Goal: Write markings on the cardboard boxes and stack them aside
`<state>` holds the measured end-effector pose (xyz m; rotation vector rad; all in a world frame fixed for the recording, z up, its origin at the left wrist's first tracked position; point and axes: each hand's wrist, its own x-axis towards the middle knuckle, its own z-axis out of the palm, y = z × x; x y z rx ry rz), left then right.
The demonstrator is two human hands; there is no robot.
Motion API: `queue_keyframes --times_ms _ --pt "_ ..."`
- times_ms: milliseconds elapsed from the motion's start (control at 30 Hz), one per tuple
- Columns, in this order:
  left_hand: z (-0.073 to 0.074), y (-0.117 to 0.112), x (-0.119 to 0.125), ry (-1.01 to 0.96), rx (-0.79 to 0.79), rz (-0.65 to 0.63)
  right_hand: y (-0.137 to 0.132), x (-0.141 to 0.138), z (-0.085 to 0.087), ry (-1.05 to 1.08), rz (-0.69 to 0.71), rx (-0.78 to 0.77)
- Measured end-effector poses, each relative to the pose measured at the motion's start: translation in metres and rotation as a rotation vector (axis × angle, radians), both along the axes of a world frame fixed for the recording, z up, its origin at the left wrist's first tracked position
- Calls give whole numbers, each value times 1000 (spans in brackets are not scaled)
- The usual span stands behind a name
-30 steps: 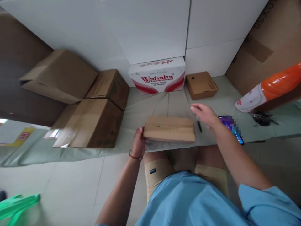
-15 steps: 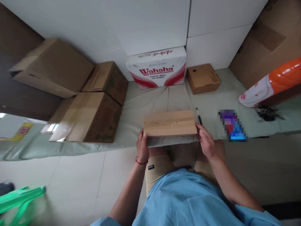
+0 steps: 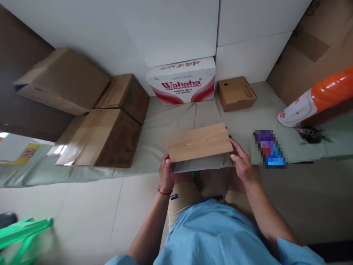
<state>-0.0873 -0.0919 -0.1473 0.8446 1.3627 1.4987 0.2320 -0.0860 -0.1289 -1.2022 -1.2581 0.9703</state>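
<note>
A flat brown cardboard box (image 3: 200,142) with a taped seam lies at the near edge of a pale green cloth (image 3: 176,117), right in front of my knees. My left hand (image 3: 166,173) grips its left end, fingers curled round the edge. My right hand (image 3: 242,160) holds the right end, fingers pressed against the side. The box sits slightly turned, its right end farther from me. A black pen (image 3: 227,129) pokes out from behind the box's far right corner.
Several brown cartons (image 3: 107,136) are piled at the left. A white and red Wahaha carton (image 3: 182,80) and a small brown box (image 3: 236,93) stand against the white wall. A blurred-out object (image 3: 269,149), keys (image 3: 311,133) and an orange and white roll (image 3: 317,100) lie at right. Green plastic (image 3: 22,232) at bottom left.
My right hand came back from beside the pen and took the box's right end. The box has since turned a little, its right end moving away from me.
</note>
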Motion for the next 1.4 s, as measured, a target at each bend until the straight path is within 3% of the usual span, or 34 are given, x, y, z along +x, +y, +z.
queue_keyframes --times_ms 167,267,367,500,700,900,1067,1200,1400 --pt "5 11 -7 -163 -38 77 -21 -24 61 -165 130 286" --pt "8 14 -9 -252 -98 82 -26 -40 87 -206 156 452" --pt "11 13 -10 -319 -161 48 -27 -50 98 -213 167 538" --pt "15 8 -11 -368 -168 23 -26 -49 102 -255 107 531" --pt "27 -3 -9 -386 -90 9 -23 -30 93 -284 -120 387" --pt "47 -10 -1 -214 57 39 -11 -7 69 -247 -403 165" --pt "61 -13 11 -115 99 -18 -5 2 42 -176 -420 -59" --pt "54 -11 13 -120 49 -62 -5 4 23 -12 -345 -204" --pt "31 -9 19 -128 -42 -28 -2 11 6 -24 -400 -195"
